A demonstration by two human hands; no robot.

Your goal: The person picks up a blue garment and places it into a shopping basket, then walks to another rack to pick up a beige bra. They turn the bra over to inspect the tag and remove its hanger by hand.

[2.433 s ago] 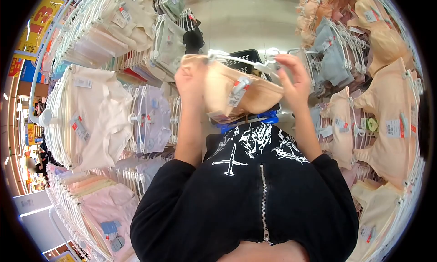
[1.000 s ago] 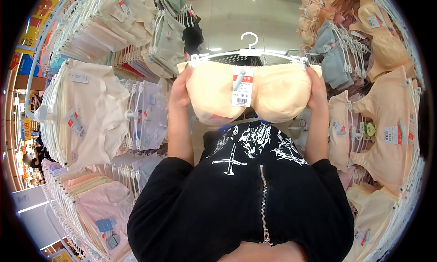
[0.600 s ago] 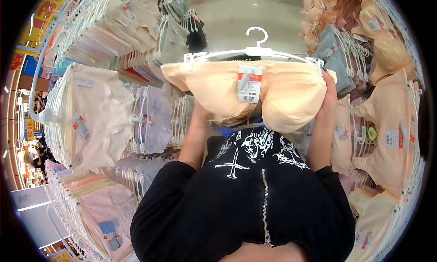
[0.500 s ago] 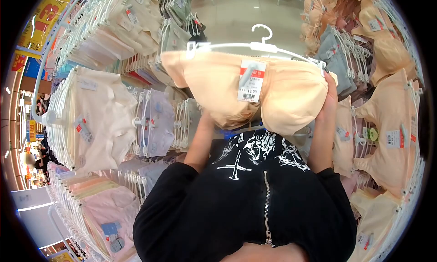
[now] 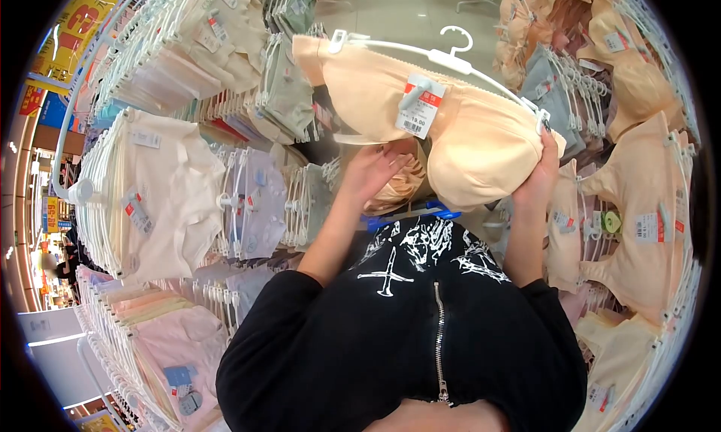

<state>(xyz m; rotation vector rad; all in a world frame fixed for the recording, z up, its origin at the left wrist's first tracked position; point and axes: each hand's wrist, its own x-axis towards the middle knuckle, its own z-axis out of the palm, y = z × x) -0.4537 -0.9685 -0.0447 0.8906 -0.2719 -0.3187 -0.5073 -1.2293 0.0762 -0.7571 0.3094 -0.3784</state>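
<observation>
A peach bra (image 5: pixel 481 158) hangs tilted from a white plastic hanger (image 5: pixel 451 61), its left end higher than its right. A red and white price tag (image 5: pixel 420 106) reading 19.00 is on its front. My right hand (image 5: pixel 539 169) grips the bra's right end by the hanger clip, fingers wrapped round the edge. Below the left cup, my left hand (image 5: pixel 375 173) shows its back with the fingers apart, touching gathered peach fabric (image 5: pixel 402 184) under the bra. Something blue (image 5: pixel 432 210) lies behind the lower edge, partly hidden.
Racks of pale underwear (image 5: pixel 169 199) on white hangers line the left side. Peach bras (image 5: pixel 638 222) and grey garments (image 5: pixel 548 94) hang at the right. A tiled floor (image 5: pixel 398 11) shows at the top, and a yellow sign (image 5: pixel 79 30) at the upper left.
The bra and hanger have tilted, the left end rising and shifting right. My left hand, earlier mostly hidden behind the bra, now shows below the left cup.
</observation>
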